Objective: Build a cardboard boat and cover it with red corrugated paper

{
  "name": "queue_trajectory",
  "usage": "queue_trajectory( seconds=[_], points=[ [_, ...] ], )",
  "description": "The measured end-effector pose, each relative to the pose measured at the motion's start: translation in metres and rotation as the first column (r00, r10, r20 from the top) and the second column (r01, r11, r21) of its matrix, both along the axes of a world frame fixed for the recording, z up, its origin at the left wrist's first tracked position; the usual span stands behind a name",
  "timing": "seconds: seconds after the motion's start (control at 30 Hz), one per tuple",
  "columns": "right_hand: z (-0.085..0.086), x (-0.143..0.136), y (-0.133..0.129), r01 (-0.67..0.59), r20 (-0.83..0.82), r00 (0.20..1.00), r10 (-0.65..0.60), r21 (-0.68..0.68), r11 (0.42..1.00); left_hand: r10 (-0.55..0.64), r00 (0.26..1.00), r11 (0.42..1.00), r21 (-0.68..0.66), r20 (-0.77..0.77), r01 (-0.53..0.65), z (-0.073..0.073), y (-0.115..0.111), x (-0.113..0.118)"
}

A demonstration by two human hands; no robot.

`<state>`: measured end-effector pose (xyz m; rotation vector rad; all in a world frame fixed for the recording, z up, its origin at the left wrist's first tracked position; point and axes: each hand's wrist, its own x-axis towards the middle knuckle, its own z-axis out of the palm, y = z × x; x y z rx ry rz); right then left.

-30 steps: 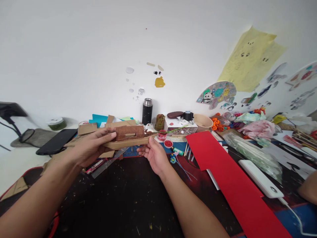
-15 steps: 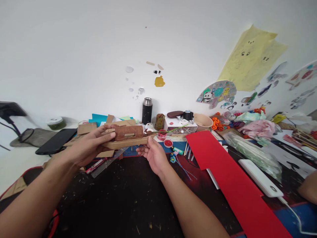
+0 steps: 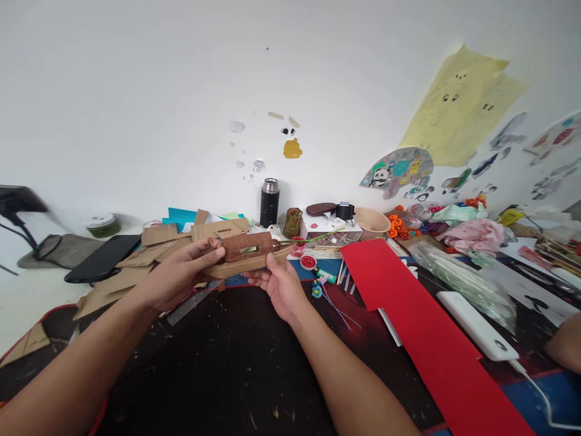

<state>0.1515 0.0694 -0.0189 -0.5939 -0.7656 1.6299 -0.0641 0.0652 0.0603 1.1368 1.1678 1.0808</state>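
Observation:
A small cardboard model boat (image 3: 240,265) is held up over the far part of the dark mat. Its base is tan and pointed at the right end, and a reddish-brown cabin (image 3: 247,247) with a window opening sits on top. My left hand (image 3: 188,266) grips the left end, thumb against the cabin. My right hand (image 3: 281,284) pinches the base near its right end, thumb on the near side and the other fingers underneath.
Cardboard pieces (image 3: 113,284) lie at the left beside a black tablet (image 3: 103,257). A black thermos (image 3: 269,204) stands by the wall. Red board (image 3: 408,315), a white power strip (image 3: 476,326) and a plastic bag (image 3: 472,287) are at the right. Another person's arm (image 3: 565,345) shows at the right edge.
The boat has shifted a little right and tilted, so its right tip points up more. My left hand has moved right with it; my right hand has moved slightly left along the base.

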Motion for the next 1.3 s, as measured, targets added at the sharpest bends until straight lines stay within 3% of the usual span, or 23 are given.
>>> queue_trajectory(
  seconds=[0.17, 0.43, 0.67, 1.3],
  points=[
    [0.001, -0.001, 0.001, 0.051, -0.022, 0.998, -0.051, -0.016, 0.999, 0.027, 0.991, 0.998, 0.063, -0.134, -0.019, 0.002, 0.005, -0.009],
    [0.001, -0.001, -0.001, 0.014, 0.005, 1.000, -0.014, 0.009, 1.000, 0.039, 0.951, 0.992, 0.127, -0.305, 0.000, 0.008, 0.003, -0.010],
    [-0.003, -0.001, 0.001, 0.024, -0.010, 1.000, -0.024, -0.008, 1.000, 0.021, 0.931, 0.984, 0.171, -0.364, 0.044, 0.011, 0.002, -0.004],
    [-0.005, -0.004, 0.001, 0.026, -0.010, 1.000, -0.027, -0.036, 0.999, -0.006, 0.914, 0.983, 0.167, -0.405, 0.080, 0.000, 0.005, -0.005]
  ],
)
